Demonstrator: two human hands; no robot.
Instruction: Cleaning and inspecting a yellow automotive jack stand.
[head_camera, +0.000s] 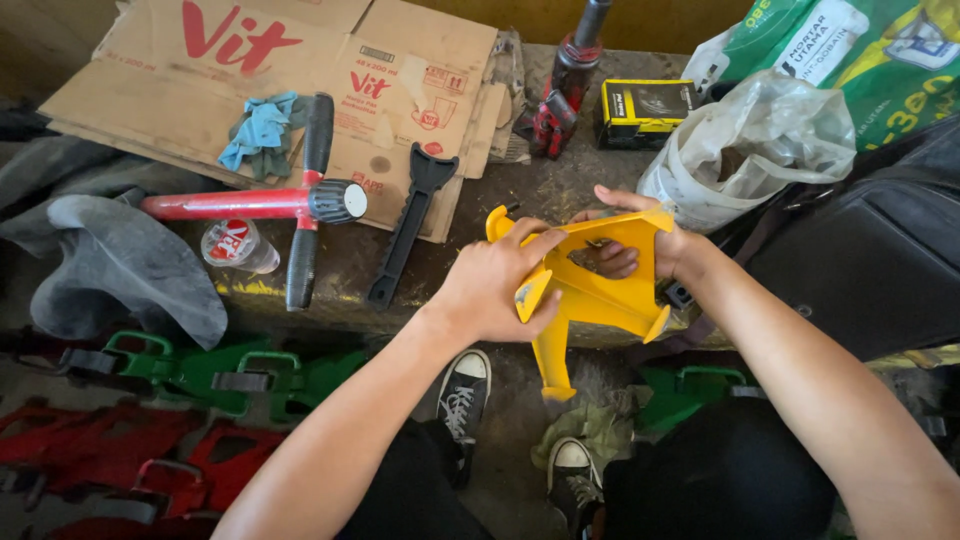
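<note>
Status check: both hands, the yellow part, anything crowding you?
Left hand and right hand both gripping the yellow bracket, held above bench edge. Black handle and red tool lie left, apart. White bag close behind right hand.

Red pump (250, 203) beside black handle (408, 228) (on cardboard (300, 60)).

Single head view, steeply downward and close over a cluttered workbench (480, 200), floor beyond its near edge

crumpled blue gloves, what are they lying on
The crumpled blue gloves lie on flattened brown cardboard with red print, beside the black handle of a red tool. Whatever sits under the cardboard is covered.
</note>
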